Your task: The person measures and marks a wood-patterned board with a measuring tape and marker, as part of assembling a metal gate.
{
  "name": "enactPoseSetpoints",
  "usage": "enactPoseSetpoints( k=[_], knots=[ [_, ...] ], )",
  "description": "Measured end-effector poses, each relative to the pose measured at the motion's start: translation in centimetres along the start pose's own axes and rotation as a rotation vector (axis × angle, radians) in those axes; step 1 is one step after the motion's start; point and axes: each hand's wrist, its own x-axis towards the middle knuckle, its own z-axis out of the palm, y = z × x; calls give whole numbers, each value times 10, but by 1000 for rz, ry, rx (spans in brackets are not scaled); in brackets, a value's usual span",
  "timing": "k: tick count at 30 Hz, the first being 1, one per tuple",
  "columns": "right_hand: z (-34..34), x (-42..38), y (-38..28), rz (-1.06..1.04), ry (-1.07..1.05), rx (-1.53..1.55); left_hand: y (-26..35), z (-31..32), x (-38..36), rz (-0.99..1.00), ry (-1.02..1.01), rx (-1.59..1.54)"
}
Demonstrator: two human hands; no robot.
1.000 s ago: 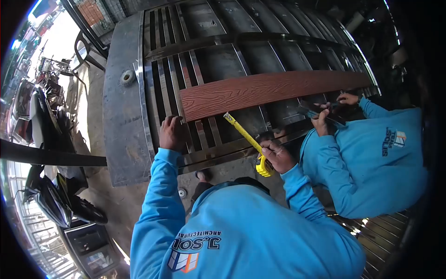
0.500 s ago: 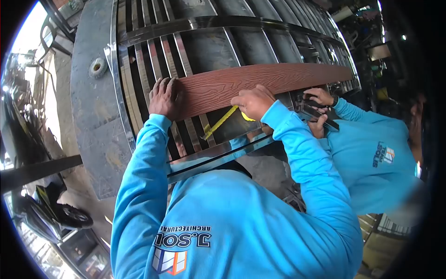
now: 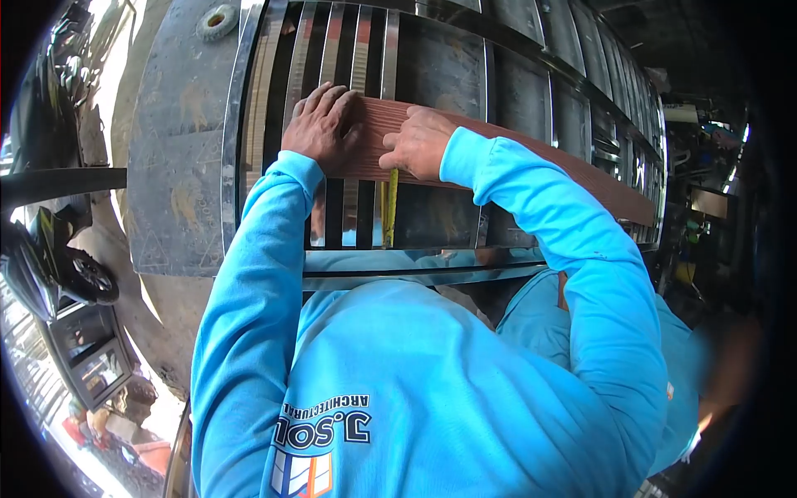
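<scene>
A reddish-brown wood-grain plank (image 3: 531, 158) lies across a shiny metal frame with parallel bars (image 3: 485, 100). My left hand (image 3: 325, 129) is wrapped over the plank's left end. My right hand (image 3: 419, 143) is closed at the plank, a little to the right of my left hand. From under its fingers a yellow measuring tape (image 3: 390, 207) runs down toward the near rail of the frame. The tape's case is hidden.
The frame rests on a dark, scuffed tabletop (image 3: 187, 108), with a small round roll (image 3: 217, 22) at its far left. A co-worker in a blue shirt (image 3: 677, 332) is close on my right. A motorcycle wheel (image 3: 90, 275) shows at the left.
The view has turned. My right hand has moved closer to my left hand, and the tape now points straight toward me. The co-worker's hands are no longer visible.
</scene>
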Motion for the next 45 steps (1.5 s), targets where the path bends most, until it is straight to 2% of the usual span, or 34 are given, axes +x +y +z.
enactPoseSetpoints(
  k=[4, 7, 10, 16, 19, 22, 25, 27, 29, 37, 40, 45],
  knots=[
    [-2, -1, 4, 12, 31, 54, -2, 3, 0, 18, 29, -10],
    [-5, 1, 0, -24, -55, 16, -1, 4, 0, 16, 36, -7],
    [-3, 4, -4, -7, -48, -2, -2, 5, 1, 25, 47, -24],
    [-7, 14, -9, 56, -248, 37, -2, 5, 1, 16, 45, -29],
    [-8, 20, -14, 74, -292, 43, -2, 8, -1, 26, 102, -51],
    [-12, 21, -14, 60, -313, 29, 11, 4, -18, -79, 318, -177],
    [-5, 21, -15, 86, -278, 51, 56, -8, -64, -214, 421, -126],
    [-2, 19, -14, 73, -253, 69, 81, -10, -93, -137, 252, -388],
    [-2, 19, -15, 68, -264, 68, 100, 2, -121, -208, -32, -389],
    [-4, 28, -16, 126, -391, -18, 109, 15, -129, -222, -130, -197],
    [-10, 17, 6, 121, -295, 81, 108, 14, -128, -216, -141, -186],
    [-14, 13, 31, 132, -252, 119, 108, 10, -128, -201, -175, -179]
  ],
)
